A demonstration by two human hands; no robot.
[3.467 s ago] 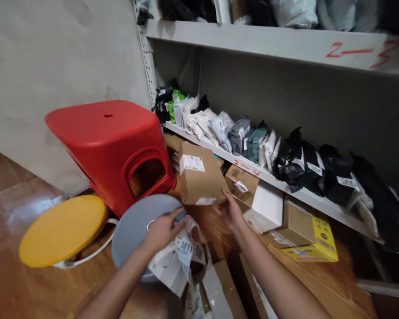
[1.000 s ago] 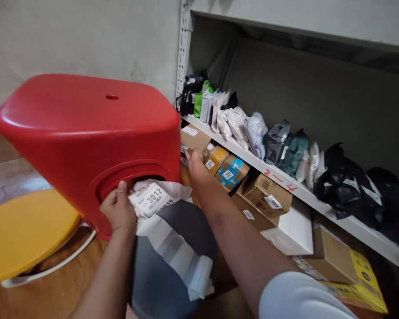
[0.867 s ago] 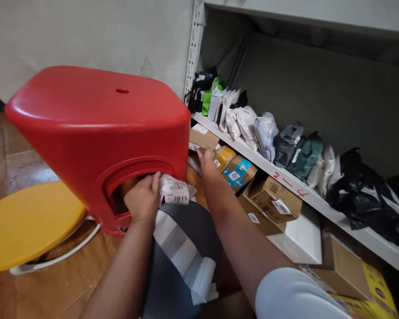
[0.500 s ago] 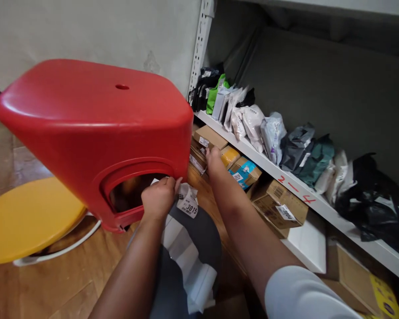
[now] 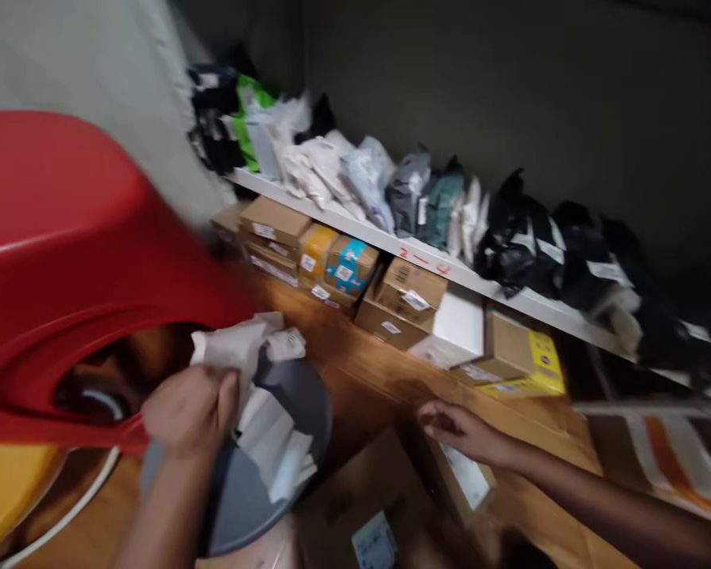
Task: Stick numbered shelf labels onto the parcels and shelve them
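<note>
My left hand (image 5: pixel 193 407) is closed around crumpled white label paper (image 5: pixel 228 345), beside the arched opening of a large red plastic piece (image 5: pixel 171 261). Below it, folded white label strips (image 5: pixel 276 442) lie on a round grey plastic surface (image 5: pixel 237 494). My right hand (image 5: pixel 459 431) is loosely curled with its fingers a little apart, and nothing shows in it. Beneath that hand is a long cardboard box (image 5: pixel 450 466) with a white label. A larger cardboard box (image 5: pixel 361 490), also labelled, sits to its left. Motion blurs both hands somewhat.
A white shelf edge (image 5: pixel 355 225) marked 2-4 carries a row of bagged parcels (image 5: pixel 367 170). Under it stand several labelled boxes, including one with blue tape (image 5: pixel 351 265) and a yellow-ended box (image 5: pixel 545 363). At left is a yellow round seat (image 5: pixel 12 490).
The view has swung right. My right hand has left the boxes under the shelf and come back towards the floor boxes. My left hand still grips the label paper, now lifted more.
</note>
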